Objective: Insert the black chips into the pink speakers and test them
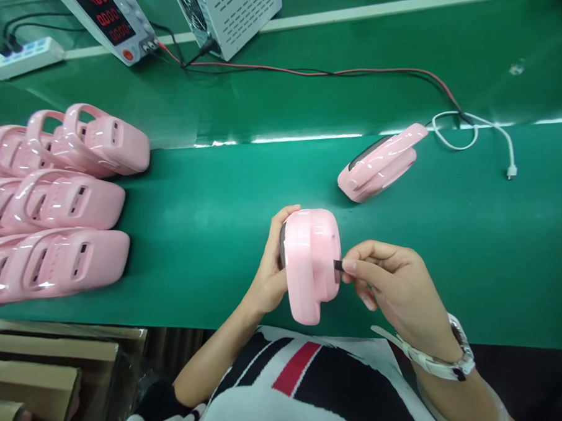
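Observation:
My left hand [273, 269] grips a glossy pink plastic device [309, 261] from its left side and holds it up over the green bench. In my right hand [390, 274] a small black piece [339, 265] is pinched between thumb and fingers. Its left end meets the device's right side; whether it sits in an opening there I cannot tell. Beyond my hands a second pink device [380, 165] lies on the bench, showing a dark face on its upper left.
Rows of pink devices with handles [92, 258] stand at left. Behind are a power supply with red digits [105, 16], a vented grey box [233, 16] and a power strip [27, 56]. A red-black wire [315, 70] runs right to a white cable [475, 135]. Cardboard boxes [46, 349] sit lower left.

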Demonstrator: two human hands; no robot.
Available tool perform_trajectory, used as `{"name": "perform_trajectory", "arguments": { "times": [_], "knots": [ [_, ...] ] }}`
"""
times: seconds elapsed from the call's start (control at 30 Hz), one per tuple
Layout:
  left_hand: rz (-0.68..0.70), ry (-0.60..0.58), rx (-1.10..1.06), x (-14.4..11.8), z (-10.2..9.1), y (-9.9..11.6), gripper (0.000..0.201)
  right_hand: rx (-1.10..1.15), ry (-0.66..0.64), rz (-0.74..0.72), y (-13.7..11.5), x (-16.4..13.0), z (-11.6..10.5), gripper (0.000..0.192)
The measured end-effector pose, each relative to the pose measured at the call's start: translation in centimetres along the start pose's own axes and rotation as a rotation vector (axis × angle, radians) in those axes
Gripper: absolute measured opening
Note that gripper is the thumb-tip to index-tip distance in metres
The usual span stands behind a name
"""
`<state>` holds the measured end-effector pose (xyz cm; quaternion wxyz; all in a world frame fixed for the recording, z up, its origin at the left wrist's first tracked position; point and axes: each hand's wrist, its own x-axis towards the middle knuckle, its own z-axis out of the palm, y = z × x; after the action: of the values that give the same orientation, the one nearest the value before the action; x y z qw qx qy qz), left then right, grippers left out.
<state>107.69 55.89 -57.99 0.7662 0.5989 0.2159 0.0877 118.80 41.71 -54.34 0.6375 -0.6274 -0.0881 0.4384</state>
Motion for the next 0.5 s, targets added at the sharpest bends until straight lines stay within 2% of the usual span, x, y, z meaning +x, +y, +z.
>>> {"name": "perform_trajectory", "arguments": {
  "times": [0.2,0.3,0.4,0.5],
  "knots": [
    [0.132,0.040,0.093,0.0,0.4,1.1,0.076,-0.064,-0.020,-0.028,-0.2,-0.2,-0.1,0.022],
    [0.092,-0.021,-0.007,0.0,0.6,1.2,0.078,-0.102,-0.052,-0.115,-0.4,-0.3,-0.3,0.021],
    [0.048,-0.069,-0.101,0.2,0.8,1.0,0.077,-0.098,-0.039,-0.268,-0.4,-0.1,-0.7,0.006],
    [0.039,-0.092,-0.077,0.5,0.8,0.9,0.078,-0.058,-0.020,-0.359,-0.3,0.2,-0.9,0.019]
  ]
}}
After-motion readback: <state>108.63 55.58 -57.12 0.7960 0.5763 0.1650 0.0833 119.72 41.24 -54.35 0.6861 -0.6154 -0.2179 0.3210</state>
